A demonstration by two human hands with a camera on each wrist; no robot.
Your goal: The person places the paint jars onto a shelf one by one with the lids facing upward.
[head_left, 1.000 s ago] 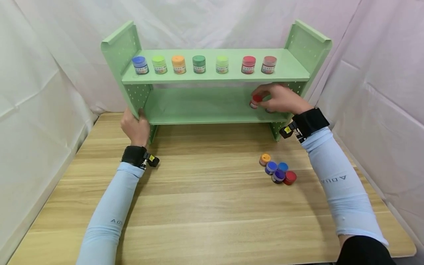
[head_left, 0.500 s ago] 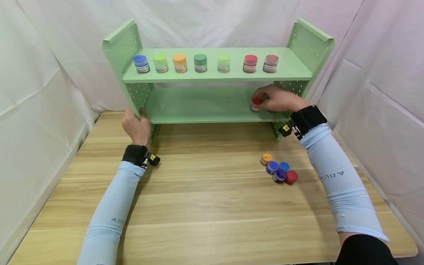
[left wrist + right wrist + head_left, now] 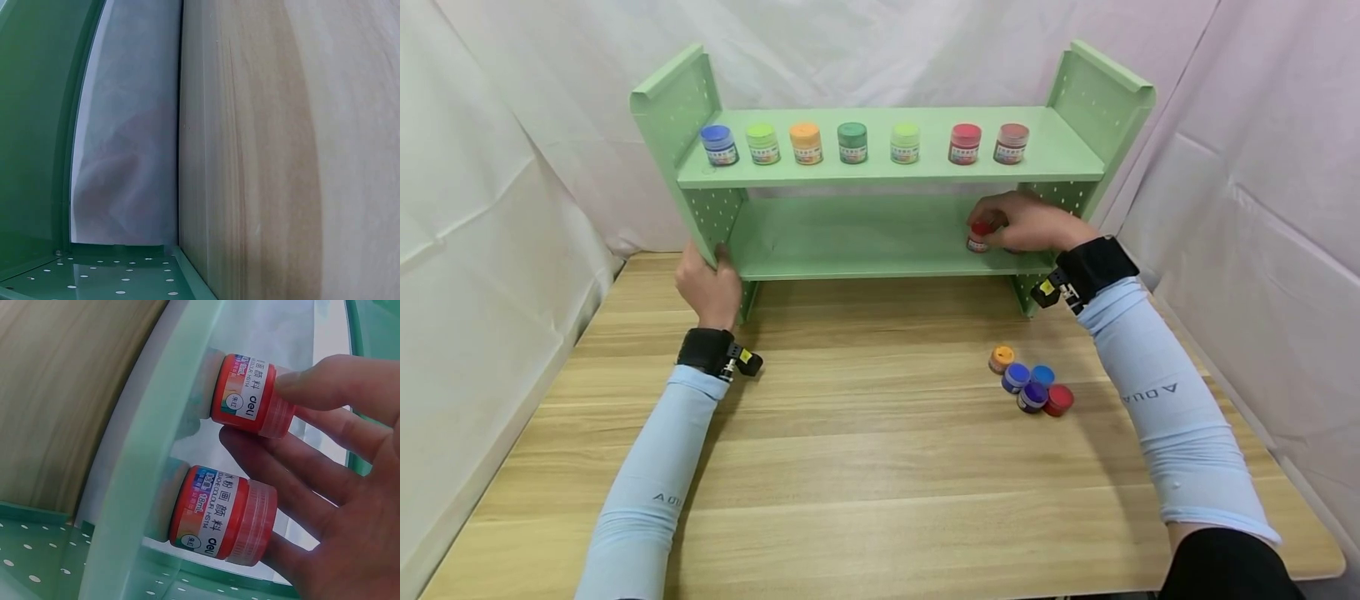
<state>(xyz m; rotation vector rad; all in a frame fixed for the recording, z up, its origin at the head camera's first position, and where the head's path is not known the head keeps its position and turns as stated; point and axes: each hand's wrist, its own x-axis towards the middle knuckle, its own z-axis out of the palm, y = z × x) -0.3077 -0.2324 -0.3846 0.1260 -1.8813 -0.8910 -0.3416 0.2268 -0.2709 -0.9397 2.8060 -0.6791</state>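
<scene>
In the head view, my right hand (image 3: 1026, 221) pinches a small red paint jar (image 3: 977, 240) between thumb and fingers at the right of the lower shelf. The right wrist view shows that jar (image 3: 247, 394) standing on the shelf board, its label facing out. A second red-orange paint jar (image 3: 219, 512) stands beside it, near the side panel; my hand mostly covers it in the head view. My left hand (image 3: 709, 287) grips the left side panel of the light green two-tier shelf (image 3: 850, 275), thumb at its front edge. The left wrist view shows the perforated panel but no fingers.
Several paint jars line the upper shelf, from a blue jar (image 3: 719, 146) to a dull red jar (image 3: 1011, 144). On the wooden table (image 3: 850, 467), an orange jar (image 3: 1002, 359), a red jar (image 3: 1058, 400) and several blue ones cluster front right. White cloth (image 3: 880, 50) hangs behind.
My right hand has lowered the red jar a little, from tilted just above the lower shelf to upright on it. The left hand keeps its hold on the panel.
</scene>
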